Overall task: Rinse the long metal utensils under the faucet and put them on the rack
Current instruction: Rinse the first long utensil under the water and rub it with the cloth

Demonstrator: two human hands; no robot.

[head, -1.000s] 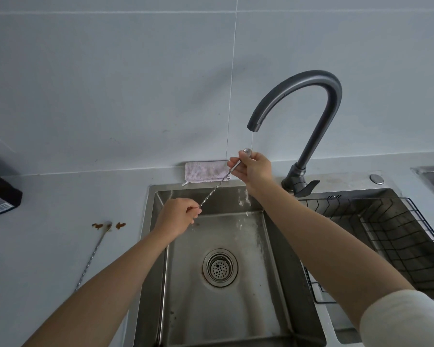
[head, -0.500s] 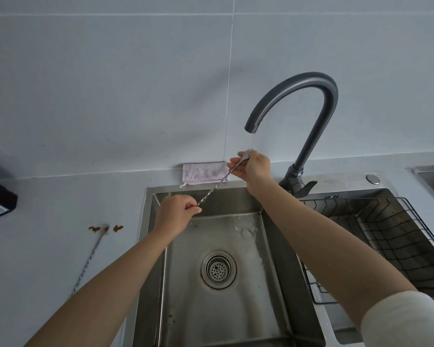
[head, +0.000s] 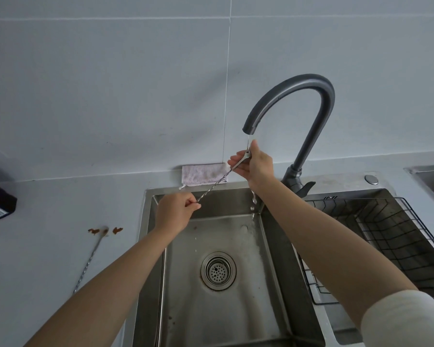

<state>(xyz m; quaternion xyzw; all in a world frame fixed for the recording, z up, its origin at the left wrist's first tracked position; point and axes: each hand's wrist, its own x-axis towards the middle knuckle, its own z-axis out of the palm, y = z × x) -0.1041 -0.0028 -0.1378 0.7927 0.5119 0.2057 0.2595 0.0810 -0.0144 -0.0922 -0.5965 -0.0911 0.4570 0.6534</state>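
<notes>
Behind the grip we note a wall [head: 110,96] of large pale grey tiles with thin grout lines, lit flat and evenly. Left of the grip runs a grey countertop [head: 48,196]; below the grip a stainless sink [head: 186,309] is set in.

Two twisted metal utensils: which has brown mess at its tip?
The utensil lying on the counter left of the sink, its far end among brown smears, untouched. The other utensil is gripped by left hand and right hand under the faucet.
</notes>
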